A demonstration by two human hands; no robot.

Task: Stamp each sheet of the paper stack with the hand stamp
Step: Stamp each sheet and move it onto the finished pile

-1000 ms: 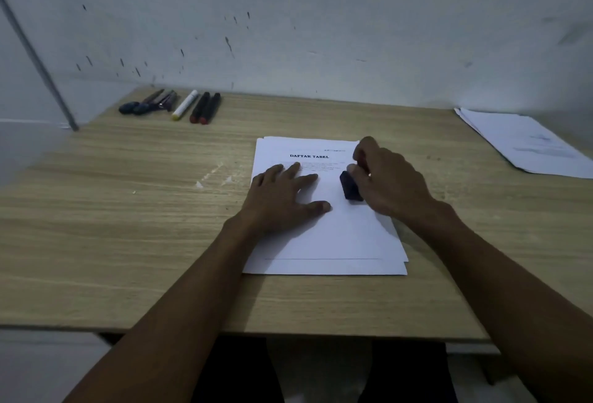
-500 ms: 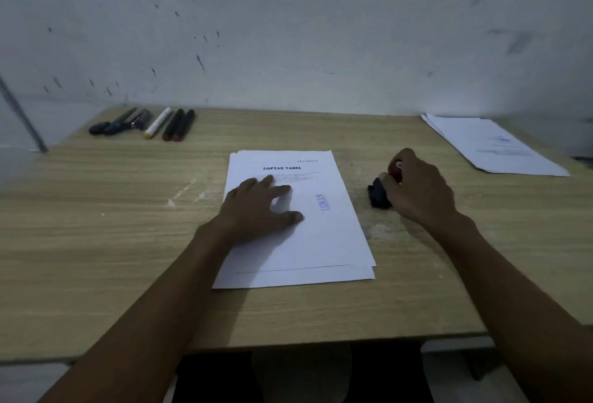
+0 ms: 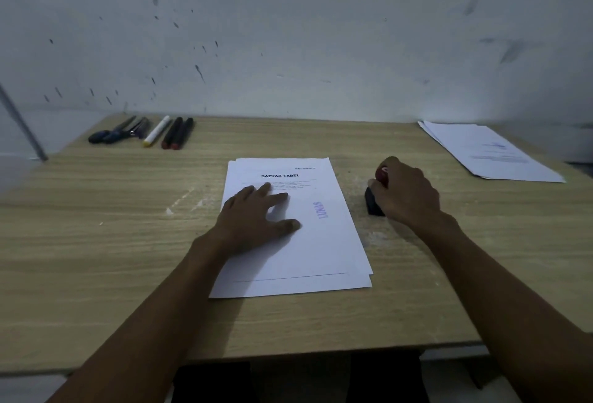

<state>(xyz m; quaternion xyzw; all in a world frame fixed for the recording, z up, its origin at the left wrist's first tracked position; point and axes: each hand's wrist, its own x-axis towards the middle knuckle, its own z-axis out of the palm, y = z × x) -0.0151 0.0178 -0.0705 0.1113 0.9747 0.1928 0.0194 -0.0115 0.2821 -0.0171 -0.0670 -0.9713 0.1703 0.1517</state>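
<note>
A paper stack [image 3: 308, 242] lies in the middle of a wooden bench [image 3: 96, 242], its top sheet headed "DAFTAR TABEL" and carrying a blue stamp mark [image 3: 322, 209] reading "LUNAS" on its right half. The left hand [image 3: 256, 219] rests flat on the left half of that top sheet, fingers straight and spread, its grip released. Just right of the stack, off the paper, the right hand [image 3: 407, 192] curls around a hand stamp [image 3: 375, 197], grasping it; the stamp's black base sits on the bench and a red top shows above the fingers. Far left of the stack, at the bench's back edge, lie scissors [image 3: 112, 134] and 3 markers [image 3: 170, 133] side by side. Far right of the stack sits a second pile of papers [image 3: 491, 152].
</note>
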